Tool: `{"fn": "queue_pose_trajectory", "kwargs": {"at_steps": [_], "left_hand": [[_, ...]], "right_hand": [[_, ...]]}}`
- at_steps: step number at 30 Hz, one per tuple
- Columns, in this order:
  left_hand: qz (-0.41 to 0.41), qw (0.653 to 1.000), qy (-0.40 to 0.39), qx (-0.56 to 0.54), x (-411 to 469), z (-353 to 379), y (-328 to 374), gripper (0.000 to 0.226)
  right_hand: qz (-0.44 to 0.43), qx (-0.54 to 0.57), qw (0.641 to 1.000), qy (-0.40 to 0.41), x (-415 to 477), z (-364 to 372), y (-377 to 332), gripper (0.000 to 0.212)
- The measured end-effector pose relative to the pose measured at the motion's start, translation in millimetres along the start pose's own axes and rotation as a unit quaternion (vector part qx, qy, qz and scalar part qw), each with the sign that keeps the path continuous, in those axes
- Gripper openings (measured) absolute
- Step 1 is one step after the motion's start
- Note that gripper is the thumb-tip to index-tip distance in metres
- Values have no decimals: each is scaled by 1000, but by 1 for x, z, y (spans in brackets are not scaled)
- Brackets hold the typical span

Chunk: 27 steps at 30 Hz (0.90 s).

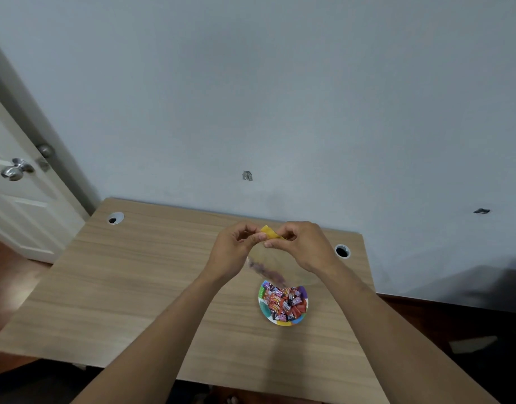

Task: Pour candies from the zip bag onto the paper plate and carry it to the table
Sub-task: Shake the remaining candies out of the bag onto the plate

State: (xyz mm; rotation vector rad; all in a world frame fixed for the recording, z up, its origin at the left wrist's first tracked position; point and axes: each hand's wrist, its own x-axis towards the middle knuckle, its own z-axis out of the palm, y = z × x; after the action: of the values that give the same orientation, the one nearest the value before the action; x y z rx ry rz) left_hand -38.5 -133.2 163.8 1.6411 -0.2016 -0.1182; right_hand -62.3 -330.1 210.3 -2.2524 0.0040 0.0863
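Observation:
A colourful paper plate (264, 309) lies on the wooden desk (134, 287), heaped with wrapped candies (284, 301). Above it hangs a clear zip bag (275, 266) with a yellow strip at its top. My left hand (236, 249) and my right hand (303, 246) both pinch that yellow strip and hold the bag up over the plate. The bag's lower end reaches the candy pile; a blurred dark streak shows inside it.
The desk stands against a grey wall and has two round cable holes (115, 218) (342, 251). A white door (14, 199) with a metal knob is at the left. Dark floor lies to the right of the desk.

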Motion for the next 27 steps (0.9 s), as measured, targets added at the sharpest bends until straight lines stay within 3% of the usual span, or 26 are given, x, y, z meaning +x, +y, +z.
{"fn": "queue_pose_trajectory", "kwargs": {"at_steps": [16, 27], "left_hand": [[-12, 1000, -5, -6, 3, -1, -8, 3], [-13, 1000, -5, -8, 7, -1, -10, 3]], "right_hand": [[29, 27, 999, -14, 2, -3, 2, 31], [29, 15, 999, -26, 4, -6, 2, 24]]}}
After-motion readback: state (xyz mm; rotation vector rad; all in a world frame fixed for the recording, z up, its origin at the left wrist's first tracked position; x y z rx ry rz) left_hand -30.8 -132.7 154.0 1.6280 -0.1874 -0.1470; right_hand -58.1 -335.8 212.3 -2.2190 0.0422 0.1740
